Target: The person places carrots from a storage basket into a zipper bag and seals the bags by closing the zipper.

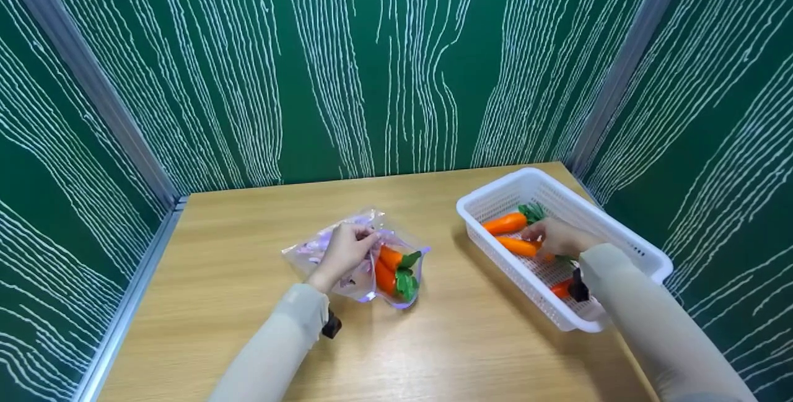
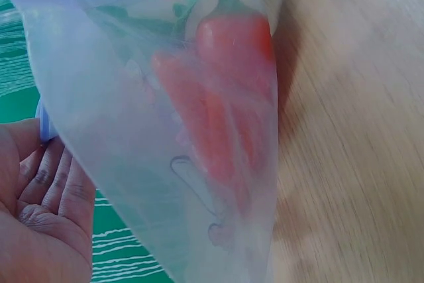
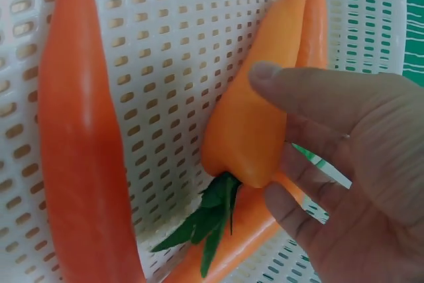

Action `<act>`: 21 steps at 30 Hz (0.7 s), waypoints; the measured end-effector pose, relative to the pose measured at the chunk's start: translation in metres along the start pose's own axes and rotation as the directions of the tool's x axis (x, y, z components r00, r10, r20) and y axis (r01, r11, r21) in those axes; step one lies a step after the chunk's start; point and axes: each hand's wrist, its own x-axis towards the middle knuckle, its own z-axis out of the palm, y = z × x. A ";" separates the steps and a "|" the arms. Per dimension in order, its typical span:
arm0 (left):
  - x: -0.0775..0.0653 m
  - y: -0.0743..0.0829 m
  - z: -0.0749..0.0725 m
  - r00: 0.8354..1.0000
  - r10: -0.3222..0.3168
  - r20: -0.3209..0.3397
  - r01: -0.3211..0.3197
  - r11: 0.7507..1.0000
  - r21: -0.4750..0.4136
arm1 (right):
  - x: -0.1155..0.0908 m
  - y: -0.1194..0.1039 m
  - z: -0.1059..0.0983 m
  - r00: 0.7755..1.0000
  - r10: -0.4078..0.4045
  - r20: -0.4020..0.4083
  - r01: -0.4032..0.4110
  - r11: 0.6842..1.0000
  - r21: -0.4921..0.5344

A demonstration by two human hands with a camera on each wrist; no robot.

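My left hand (image 1: 347,248) pinches the edge of a clear zip bag (image 1: 319,247) with lilac trim, lying on the table. Inside it are an orange-red carrot (image 1: 384,275) and a red pepper-like vegetable (image 2: 235,44) with a green cap, blurred through the film. Over at the right, my right hand (image 1: 560,238) reaches into a white perforated basket (image 1: 495,262). Its thumb and fingers hold an orange carrot (image 3: 248,117) with a green leafy top. Other orange carrots (image 1: 505,223) lie beside and under it, and a longer red-orange one (image 3: 83,130) lies apart.
The wooden table (image 1: 235,266) carries the bag in the middle and the basket at its right side. Green walls (image 1: 403,80) with white wavy lines stand behind and on both sides, joined by grey metal posts (image 1: 626,74).
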 end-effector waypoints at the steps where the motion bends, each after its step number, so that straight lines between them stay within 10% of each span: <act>1: 0.000 0.000 0.000 1.000 -0.006 0.002 0.006 1.000 0.000 | 0.000 0.000 0.000 1.000 0.006 0.012 -0.006 1.000 -0.003; 21: 0.001 -0.001 0.000 1.000 -0.001 0.009 0.001 1.000 -0.019 | 0.002 0.003 0.006 0.999 -0.016 0.042 0.018 0.999 -0.051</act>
